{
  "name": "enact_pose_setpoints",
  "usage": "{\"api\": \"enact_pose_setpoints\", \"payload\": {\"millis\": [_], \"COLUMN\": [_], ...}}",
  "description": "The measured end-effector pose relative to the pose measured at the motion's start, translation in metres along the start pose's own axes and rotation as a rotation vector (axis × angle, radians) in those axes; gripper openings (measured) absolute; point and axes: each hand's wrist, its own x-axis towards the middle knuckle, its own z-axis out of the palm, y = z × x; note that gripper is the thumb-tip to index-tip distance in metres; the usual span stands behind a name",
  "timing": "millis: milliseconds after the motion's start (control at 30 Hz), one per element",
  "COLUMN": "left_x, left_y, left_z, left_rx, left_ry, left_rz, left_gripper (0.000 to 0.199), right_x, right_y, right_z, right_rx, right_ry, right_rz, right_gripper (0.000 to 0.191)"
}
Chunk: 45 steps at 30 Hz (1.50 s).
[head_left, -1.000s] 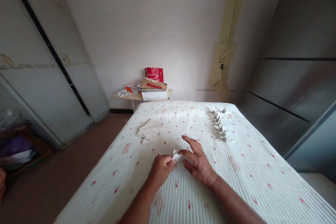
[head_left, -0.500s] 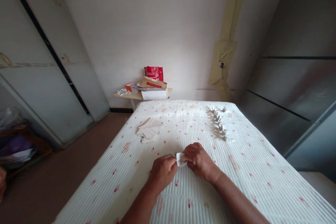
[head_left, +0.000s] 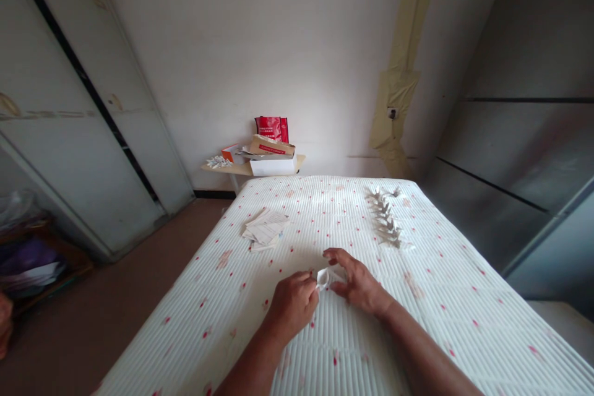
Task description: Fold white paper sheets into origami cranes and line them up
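Over the near middle of the quilted bed cover, my left hand [head_left: 292, 302] pinches the left edge of a small folded piece of white paper [head_left: 323, 277]. The paper stands partly unfolded, with a pocket-like hollow facing up. My right hand [head_left: 361, 284] is at its right side, thumb and fingers spread apart around it. Whether the right fingertips touch the paper I cannot tell. Beyond my left hand lies a loose stack of paper sheets [head_left: 265, 228]. Farther off on the right stand several folded paper figures [head_left: 386, 219], like cranes, in a row.
The quilted cover [head_left: 343, 346] is white with red spots. Behind its far edge, a small table [head_left: 241, 169] bears a white box [head_left: 273, 166], a red bag [head_left: 271, 129] and a pile of white bits [head_left: 219, 162]. Cabinets [head_left: 74, 105] flank the left side.
My right hand has loosened its grip on the paper, its fingers spreading apart. The paper has opened into a hollow shape. My left hand has shifted slightly right, still pinching it.
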Motion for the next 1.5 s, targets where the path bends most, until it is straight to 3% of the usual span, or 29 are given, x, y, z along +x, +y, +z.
{"api": "enact_pose_setpoints", "payload": {"millis": [133, 333, 467, 567, 933, 1133, 1333, 1500], "left_x": [0.000, -0.001, -0.002, -0.002, 0.006, 0.015, 0.019, 0.015], "left_y": [-0.001, -0.005, -0.008, -0.011, -0.002, 0.003, 0.000, -0.006], "left_z": [0.000, 0.000, -0.001, -0.002, -0.007, -0.011, -0.005, 0.006], "left_rx": [-0.004, -0.082, -0.095, -0.084, -0.016, -0.138, -0.274, -0.264], "left_ry": [-0.018, -0.050, -0.059, -0.053, -0.141, -0.157, -0.190, -0.114], "left_rz": [-0.007, -0.031, -0.034, -0.058, 0.000, -0.028, -0.076, -0.108], "left_gripper": [0.020, 0.022, 0.021, 0.021, 0.016, 0.016, 0.020, 0.022], "right_x": [-0.005, -0.008, -0.007, -0.008, -0.003, -0.003, -0.003, -0.005], "right_y": [0.002, -0.002, -0.002, -0.006, -0.013, -0.010, -0.011, -0.010], "right_z": [-0.007, -0.002, -0.001, -0.005, 0.004, 0.004, 0.003, -0.002], "right_rx": [-0.054, -0.207, -0.151, -0.112, -0.271, -0.266, -0.261, -0.238], "right_ry": [0.035, 0.092, 0.010, -0.059, -0.074, -0.061, -0.065, -0.024], "right_rz": [0.021, 0.019, 0.013, -0.041, -0.145, -0.156, -0.104, 0.026], "right_gripper": [0.056, 0.027, 0.012, 0.018, 0.022, 0.016, 0.017, 0.015]}}
